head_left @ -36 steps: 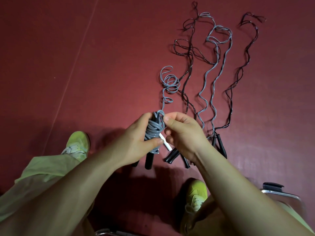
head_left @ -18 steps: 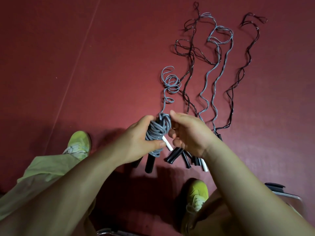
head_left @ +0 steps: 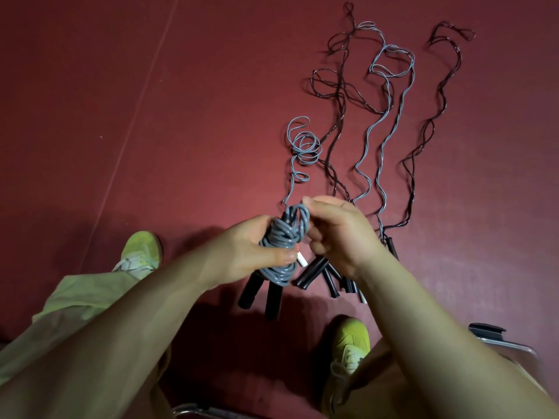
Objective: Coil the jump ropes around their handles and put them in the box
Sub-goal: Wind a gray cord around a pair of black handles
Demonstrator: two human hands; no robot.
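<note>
Single head-worn view, looking steeply down past forearms onto red floor point(head_left: 157, 140) (wide-angle, edges bowed); hands close beneath lens, floor farther, shoes at lower frame.

We see both forearms reaching forward, our left hand point(head_left: 242, 252) curled tight (thumb across the front), our right hand point(head_left: 338, 234) pinching beside it.

The right hand point(head_left: 335, 234) swung from 3 o'clock of the gray bundle point(head_left: 282, 246) up toward its 12 o'clock end, laying another turn of gray rope point(head_left: 302, 143) there. The left hand point(head_left: 242, 255) tilted the bundle slightly and the black handles point(head_left: 260, 294) dropped lower.
</note>
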